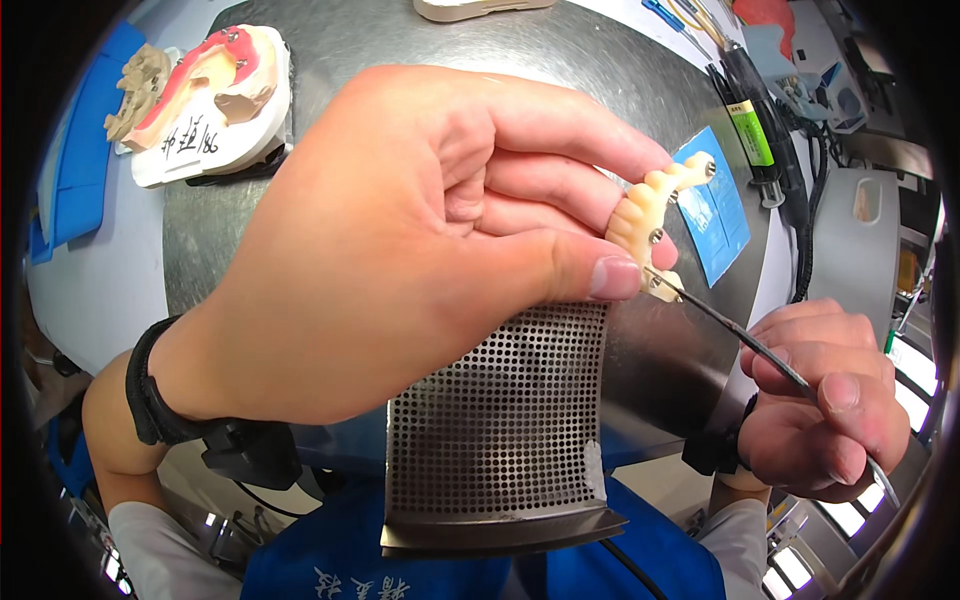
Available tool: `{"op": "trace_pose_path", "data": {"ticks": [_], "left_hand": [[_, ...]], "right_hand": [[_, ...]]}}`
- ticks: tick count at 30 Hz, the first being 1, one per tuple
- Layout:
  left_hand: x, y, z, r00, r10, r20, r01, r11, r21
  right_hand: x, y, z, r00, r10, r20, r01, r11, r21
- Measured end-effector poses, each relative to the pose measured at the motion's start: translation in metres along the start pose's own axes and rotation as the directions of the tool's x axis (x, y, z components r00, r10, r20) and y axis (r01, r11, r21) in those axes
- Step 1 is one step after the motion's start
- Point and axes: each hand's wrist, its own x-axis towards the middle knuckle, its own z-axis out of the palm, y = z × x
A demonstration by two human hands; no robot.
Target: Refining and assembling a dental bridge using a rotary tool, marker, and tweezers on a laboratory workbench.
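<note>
My left hand pinches a cream-coloured dental bridge between thumb and fingers, holding it up over the bench. The bridge is curved, with a row of tooth shapes and several small round metal fittings along its edge. In my right hand is a thin metal dental hand tool, gripped like a pen. Its tip meets the bridge close to my left thumb, by one of the lower fittings; whether it touches the fitting itself I cannot tell.
Below the bridge a perforated metal plate juts toward me. Dental models with pink gum parts stand at the left on the metal bench top. A blue packet and a dark handpiece lie to the right.
</note>
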Motion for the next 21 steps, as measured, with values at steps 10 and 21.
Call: {"op": "trace_pose_path", "data": {"ticks": [10,21], "left_hand": [[0.004,-0.006,0.001,0.995,0.082,0.055,-0.083,0.996,0.019],[0.005,-0.035,-0.006,0.962,0.27,0.043,-0.27,0.963,-0.003]], "right_hand": [[-0.006,-0.001,-0.006,0.996,0.021,0.084,-0.018,0.999,-0.038],[-0.015,0.0,-0.013,0.998,0.05,0.039,-0.049,0.999,-0.005]]}}
